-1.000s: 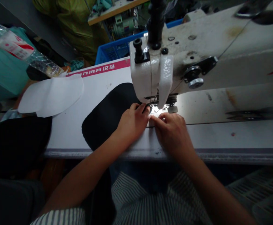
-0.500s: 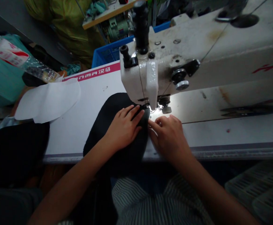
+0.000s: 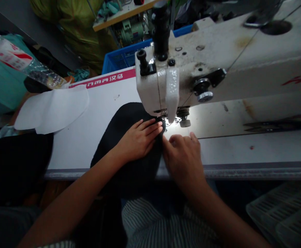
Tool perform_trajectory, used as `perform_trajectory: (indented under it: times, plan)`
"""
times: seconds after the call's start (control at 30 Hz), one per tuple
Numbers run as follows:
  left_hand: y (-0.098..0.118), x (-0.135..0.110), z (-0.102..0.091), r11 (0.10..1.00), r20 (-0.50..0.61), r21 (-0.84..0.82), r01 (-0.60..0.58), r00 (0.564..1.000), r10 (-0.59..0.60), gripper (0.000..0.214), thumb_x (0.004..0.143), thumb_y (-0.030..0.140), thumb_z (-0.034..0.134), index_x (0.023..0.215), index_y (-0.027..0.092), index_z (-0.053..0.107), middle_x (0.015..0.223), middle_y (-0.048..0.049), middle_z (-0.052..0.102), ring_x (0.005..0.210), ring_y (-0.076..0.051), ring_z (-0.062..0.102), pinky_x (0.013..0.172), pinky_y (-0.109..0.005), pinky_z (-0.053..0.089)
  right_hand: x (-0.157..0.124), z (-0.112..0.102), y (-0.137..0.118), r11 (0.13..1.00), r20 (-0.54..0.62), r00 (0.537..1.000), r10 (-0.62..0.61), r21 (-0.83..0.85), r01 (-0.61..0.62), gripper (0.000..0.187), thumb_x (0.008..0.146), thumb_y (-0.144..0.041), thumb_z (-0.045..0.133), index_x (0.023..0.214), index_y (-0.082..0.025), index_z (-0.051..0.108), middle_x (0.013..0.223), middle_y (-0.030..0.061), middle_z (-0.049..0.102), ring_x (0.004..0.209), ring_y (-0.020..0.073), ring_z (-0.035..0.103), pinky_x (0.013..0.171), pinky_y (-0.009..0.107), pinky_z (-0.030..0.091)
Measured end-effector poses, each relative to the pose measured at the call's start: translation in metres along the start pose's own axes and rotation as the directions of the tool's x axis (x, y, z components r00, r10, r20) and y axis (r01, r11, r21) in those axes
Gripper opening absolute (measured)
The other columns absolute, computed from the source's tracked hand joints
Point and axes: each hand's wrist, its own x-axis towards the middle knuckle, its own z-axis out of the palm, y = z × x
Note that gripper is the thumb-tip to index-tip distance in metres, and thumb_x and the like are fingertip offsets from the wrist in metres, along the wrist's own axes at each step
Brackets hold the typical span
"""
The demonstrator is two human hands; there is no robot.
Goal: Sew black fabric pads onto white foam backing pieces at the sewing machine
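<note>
A rounded black fabric piece [image 3: 124, 137] lies on the white sewing table, its far right part under the lit needle area of the sewing machine [image 3: 171, 93]. My left hand [image 3: 137, 141] rests flat on the fabric, fingers stretched toward the presser foot and nothing gripped. At the fabric's right edge is my right hand [image 3: 183, 155], its fingers curled and closed on that edge; the fingertips are partly hidden. The near end of the fabric hangs over the table's front edge.
White rounded sheets [image 3: 54, 110] lie at the table's left, beside a clear plastic bottle [image 3: 23, 62]. A dark piece [image 3: 18, 165] sits at the near left. Dark pointed snips [image 3: 271, 126] lie on the machine bed. Behind stands a blue crate [image 3: 119, 58].
My left fingers have drawn closer together and slid slightly right near the presser foot. My right hand has come slightly nearer to me, its fingers more curled. The view has shifted a little.
</note>
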Motion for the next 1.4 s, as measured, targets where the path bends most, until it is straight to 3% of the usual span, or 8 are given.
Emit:
perform_trajectory:
  times: [0.37,0.6,0.83,1.03,1.2,1.4]
  plan:
    - [-0.01,0.019,0.008,0.994,-0.096,0.026,0.11,0.99,-0.107,0.045,0.101,0.025,0.056,0.144,0.011,0.057,0.148,-0.0181,0.059,0.143,-0.035,0.049,0.116,-0.057,0.043,0.021,0.0,0.004,0.999,-0.01,0.999,0.042,-0.027,-0.042,0.019,0.1,-0.023,0.055,0.111,-0.022,0.071,0.095,0.0057,0.062,0.086,0.0225,0.047,0.114,0.054,0.031]
    - [-0.006,-0.001,0.012,0.998,-0.056,-0.018,-0.059,0.997,0.058,0.041,0.106,0.017,0.048,0.145,0.022,0.056,0.155,-0.0056,0.056,0.148,-0.024,0.046,0.122,-0.053,0.038,0.001,0.001,-0.005,0.999,-0.006,1.0,0.001,-0.033,-0.002,0.017,0.098,-0.026,0.06,0.109,-0.024,0.072,0.1,0.0061,0.065,0.09,0.0253,0.049,0.117,0.057,0.028]
    - [-0.003,-0.008,0.007,0.998,-0.028,0.055,-0.004,1.0,0.006,0.043,0.106,0.018,0.048,0.149,0.019,0.053,0.156,-0.0072,0.055,0.149,-0.026,0.045,0.119,-0.053,0.041,0.0,0.004,-0.017,0.996,-0.073,0.996,0.044,-0.074,-0.049,0.021,0.098,-0.024,0.059,0.116,-0.024,0.071,0.096,0.006,0.065,0.09,0.0267,0.048,0.12,0.061,0.022]
    - [0.0,-0.006,0.006,0.999,-0.061,-0.003,0.036,0.998,-0.036,0.042,0.103,0.015,0.05,0.145,0.017,0.055,0.155,-0.0104,0.055,0.146,-0.027,0.048,0.117,-0.053,0.043,0.004,0.005,-0.012,0.997,-0.052,0.998,0.034,-0.063,-0.037,0.018,0.1,-0.024,0.055,0.11,-0.023,0.07,0.099,0.0059,0.064,0.091,0.026,0.046,0.12,0.06,0.021]
    - [-0.001,-0.002,0.007,0.996,-0.112,-0.075,0.039,0.993,-0.047,0.049,0.099,0.012,0.054,0.147,0.016,0.052,0.15,-0.0131,0.059,0.14,-0.028,0.053,0.114,-0.052,0.046,0.01,0.007,-0.01,0.998,-0.033,0.998,0.044,-0.049,-0.046,0.029,0.101,-0.023,0.05,0.125,-0.023,0.067,0.099,0.0066,0.062,0.09,0.0254,0.044,0.117,0.057,0.023]
    - [-0.003,0.001,0.01,0.998,-0.123,-0.059,0.018,0.992,-0.025,0.049,0.094,0.009,0.056,0.143,0.019,0.057,0.149,-0.0105,0.059,0.139,-0.029,0.051,0.114,-0.052,0.045,0.01,0.006,-0.009,0.998,-0.012,0.999,0.04,-0.05,-0.041,0.024,0.099,-0.022,0.051,0.113,-0.022,0.071,0.1,0.0071,0.062,0.09,0.0248,0.044,0.116,0.055,0.023]
